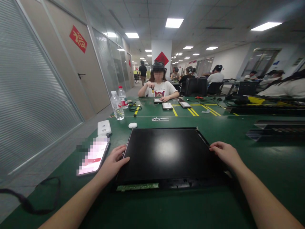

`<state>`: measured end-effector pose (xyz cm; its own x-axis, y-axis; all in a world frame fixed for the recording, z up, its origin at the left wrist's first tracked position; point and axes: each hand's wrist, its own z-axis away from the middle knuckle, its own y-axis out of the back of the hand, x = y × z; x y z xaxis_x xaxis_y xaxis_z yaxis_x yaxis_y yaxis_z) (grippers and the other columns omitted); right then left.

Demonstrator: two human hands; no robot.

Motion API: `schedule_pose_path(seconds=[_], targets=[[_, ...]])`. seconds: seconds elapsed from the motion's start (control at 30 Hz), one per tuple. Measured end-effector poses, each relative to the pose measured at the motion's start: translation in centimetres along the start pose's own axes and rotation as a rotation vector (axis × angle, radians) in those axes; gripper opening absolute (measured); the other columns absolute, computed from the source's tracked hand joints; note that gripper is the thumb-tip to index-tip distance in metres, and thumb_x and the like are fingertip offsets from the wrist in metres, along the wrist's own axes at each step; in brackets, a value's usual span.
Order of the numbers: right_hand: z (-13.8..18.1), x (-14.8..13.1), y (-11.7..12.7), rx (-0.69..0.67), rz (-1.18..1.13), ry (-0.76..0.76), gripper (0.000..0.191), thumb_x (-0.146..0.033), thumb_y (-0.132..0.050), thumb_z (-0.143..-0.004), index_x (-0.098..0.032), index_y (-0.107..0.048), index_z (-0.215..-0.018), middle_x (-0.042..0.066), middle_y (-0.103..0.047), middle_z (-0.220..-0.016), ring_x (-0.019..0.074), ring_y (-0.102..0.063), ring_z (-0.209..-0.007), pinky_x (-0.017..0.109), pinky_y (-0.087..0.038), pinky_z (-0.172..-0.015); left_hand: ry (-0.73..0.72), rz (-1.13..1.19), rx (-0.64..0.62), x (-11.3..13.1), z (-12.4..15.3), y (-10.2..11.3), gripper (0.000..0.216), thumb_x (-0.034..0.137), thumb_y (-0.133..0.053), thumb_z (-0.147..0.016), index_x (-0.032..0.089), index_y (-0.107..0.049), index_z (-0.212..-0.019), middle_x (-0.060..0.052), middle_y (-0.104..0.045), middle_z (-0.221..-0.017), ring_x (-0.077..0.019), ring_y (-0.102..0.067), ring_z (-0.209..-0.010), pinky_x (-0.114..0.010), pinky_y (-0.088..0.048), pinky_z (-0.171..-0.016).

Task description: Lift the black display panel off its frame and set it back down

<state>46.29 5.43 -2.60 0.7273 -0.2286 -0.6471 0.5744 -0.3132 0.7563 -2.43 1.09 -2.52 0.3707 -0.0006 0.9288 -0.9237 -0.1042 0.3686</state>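
Observation:
A black display panel (pixel 152 156) lies flat before me, with a strip of green circuit board (pixel 137 187) along its near edge at the left. My left hand (pixel 118 160) grips the panel's left edge, thumb on top of the screen and the other fingers along the side. At the right edge, my right hand (pixel 222 152) is closed on the rim with its fingertips. Part of its fingers is hidden from view. Dark frame pieces show along the panel's far and right sides.
Left of the panel are a lit phone (pixel 94 157), a white power bank (pixel 104 128), a white earbud case (pixel 132 125) and a water bottle (pixel 117 106). Across the green table (pixel 262 187), a person (pixel 158 86) works among hard drives (pixel 167 106). Metal strips (pixel 274 133) lie at right.

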Motion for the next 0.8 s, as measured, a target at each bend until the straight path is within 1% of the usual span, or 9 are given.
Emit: schedule_pose_path(seconds=[0.13,0.23,0.37,0.53,0.8], targets=[[-0.16,0.29,-0.16,0.006,-0.030,0.009,0.020,-0.037,-0.058,-0.064,-0.026,-0.074,-0.070,0.003,-0.075,-0.075,0.0223,-0.067,-0.074,0.034,-0.046,-0.070,-0.012,-0.079,0.006,-0.80,-0.24,0.08,0.059,0.047,-0.074,-0.066,0.020,-0.071,-0.118,-0.014,-0.047,-0.148,-0.0352,-0.045,-0.140,-0.045,-0.038,-0.115],[-0.19,0.37,-0.16,0.005,-0.021,0.005,0.020,-0.038,-0.059,-0.063,-0.026,-0.074,-0.071,0.002,-0.075,-0.074,0.0225,-0.067,-0.074,0.035,-0.046,-0.070,-0.002,-0.153,0.004,-0.71,-0.16,0.16,0.054,0.044,-0.072,-0.067,0.021,-0.072,-0.117,-0.015,-0.044,-0.150,-0.0378,-0.043,-0.140,-0.049,-0.038,-0.114],[-0.10,0.23,-0.08,-0.006,0.004,-0.011,0.021,-0.038,-0.059,-0.064,-0.027,-0.074,-0.072,0.002,-0.074,-0.072,0.0225,-0.066,-0.074,0.034,-0.046,-0.070,-0.005,-0.222,-0.004,-0.39,-0.09,0.16,0.056,0.043,-0.071,-0.067,0.019,-0.072,-0.117,-0.017,-0.041,-0.153,-0.0394,-0.038,-0.143,-0.052,-0.036,-0.115],[-0.06,0.19,-0.17,0.010,0.002,0.000,0.021,-0.039,-0.058,-0.065,-0.026,-0.073,-0.070,0.002,-0.072,-0.070,0.0216,-0.065,-0.072,0.034,-0.045,-0.068,-0.039,-0.254,0.006,-0.48,-0.20,0.08,0.052,0.043,-0.070,-0.067,0.019,-0.073,-0.113,-0.017,-0.043,-0.151,-0.0414,-0.038,-0.143,-0.054,-0.034,-0.115],[-0.04,0.23,-0.20,0.024,-0.005,0.021,0.022,-0.040,-0.057,-0.065,-0.027,-0.073,-0.069,0.002,-0.072,-0.068,0.0220,-0.065,-0.071,0.034,-0.045,-0.066,-0.066,-0.293,0.004,-0.65,-0.24,0.09,0.052,0.045,-0.070,-0.068,0.020,-0.073,-0.114,-0.015,-0.045,-0.150,-0.0411,-0.037,-0.143,-0.054,-0.032,-0.117]])
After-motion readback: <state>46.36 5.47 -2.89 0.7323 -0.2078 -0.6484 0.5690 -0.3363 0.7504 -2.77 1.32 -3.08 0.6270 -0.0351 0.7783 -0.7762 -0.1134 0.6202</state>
